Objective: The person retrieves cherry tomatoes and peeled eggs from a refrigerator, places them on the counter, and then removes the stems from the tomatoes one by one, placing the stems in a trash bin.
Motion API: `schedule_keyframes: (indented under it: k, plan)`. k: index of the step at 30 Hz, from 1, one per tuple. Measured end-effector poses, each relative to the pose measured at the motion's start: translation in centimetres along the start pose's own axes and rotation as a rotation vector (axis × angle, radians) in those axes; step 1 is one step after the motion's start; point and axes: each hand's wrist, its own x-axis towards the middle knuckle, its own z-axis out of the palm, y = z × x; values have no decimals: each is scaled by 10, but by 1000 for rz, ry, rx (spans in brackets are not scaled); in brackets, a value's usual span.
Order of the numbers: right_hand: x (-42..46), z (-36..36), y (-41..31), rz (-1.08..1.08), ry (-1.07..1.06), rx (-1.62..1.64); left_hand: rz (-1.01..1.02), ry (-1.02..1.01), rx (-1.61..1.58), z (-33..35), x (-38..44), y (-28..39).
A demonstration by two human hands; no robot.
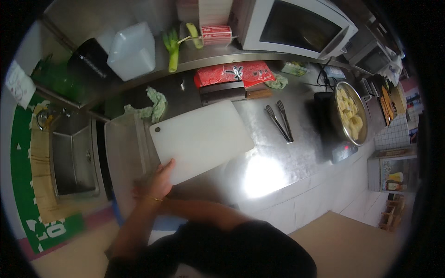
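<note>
My left hand [162, 182] is at the near left corner of a white plastic cutting board [205, 140]. Its thumb lies on top of the board, and the other fingers are out of sight. Crossing beneath the left wrist, my right arm reaches left to a translucent plastic bin [123, 149]. There my right hand [138, 191] is blurred and mostly hidden, against or beside the bin's wall; its grip does not show. Behind the board lie a cleaver [226, 94] with a wooden handle and a red printed bag [236, 73]. A green cloth [156, 104] touches the bin's far end.
Metal tongs [280, 121] lie on the steel counter [222, 184]. At right, a metal bowl of peeled, pale yellow pieces [351, 113] rests on a lit scale [345, 153]. A sink [74, 163] is at left. The shelf holds a microwave [299, 27], leek [172, 52] and white tub [134, 52].
</note>
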Motion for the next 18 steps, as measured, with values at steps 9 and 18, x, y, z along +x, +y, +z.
schedule_keyframes:
  k: [9,18]
  plan:
    - [-295,-114,40,428,215,205,-268,-72,-154,13,32,-36]
    - [-294,-168,60,658,243,821,458,431,1082,15,-34,9]
